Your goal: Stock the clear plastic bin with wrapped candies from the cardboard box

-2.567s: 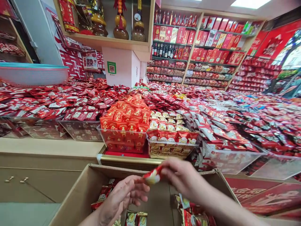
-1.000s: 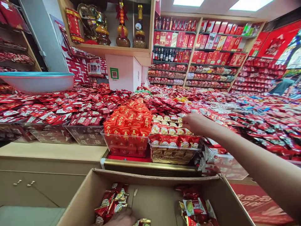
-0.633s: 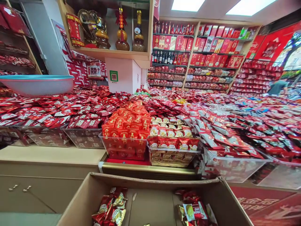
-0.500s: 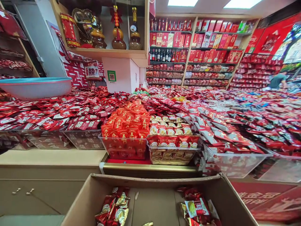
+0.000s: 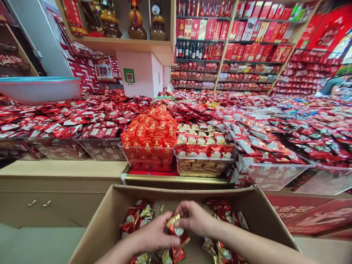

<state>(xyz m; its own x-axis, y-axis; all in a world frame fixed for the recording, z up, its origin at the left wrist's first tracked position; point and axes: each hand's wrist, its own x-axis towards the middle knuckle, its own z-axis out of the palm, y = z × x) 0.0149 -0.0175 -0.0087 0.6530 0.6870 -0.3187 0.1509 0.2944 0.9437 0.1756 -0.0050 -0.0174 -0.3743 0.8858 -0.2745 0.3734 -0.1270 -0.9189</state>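
Over a cardboard box (image 5: 254,209), my left hand (image 5: 156,231) and my right hand (image 5: 195,219) meet at a small red-and-gold candy packet (image 5: 178,230). The fingers of my right hand pinch its gold upper end, while my left thumb and fingers close on its side. More candy packets (image 5: 132,216) of the same look lie along the box's left side, and others (image 5: 225,214) along its right. Beneath my left hand are a few more, partly hidden. Behind the box, a see-through plastic bin (image 5: 203,163) holds neat rows of durian candy packets (image 5: 202,150).
Left of that bin stands another bin of orange-red packets (image 5: 150,141). Bins heaped with red-and-white packets (image 5: 258,141) run along the right. A pale blue plastic basin (image 5: 40,90) rests on the heap at left. Cabinet doors (image 5: 41,209) lie below the counter.
Both my hands have come into view over the box and now hold a candy packet. The view has tilted down, so the shelves and bins sit higher in the picture.
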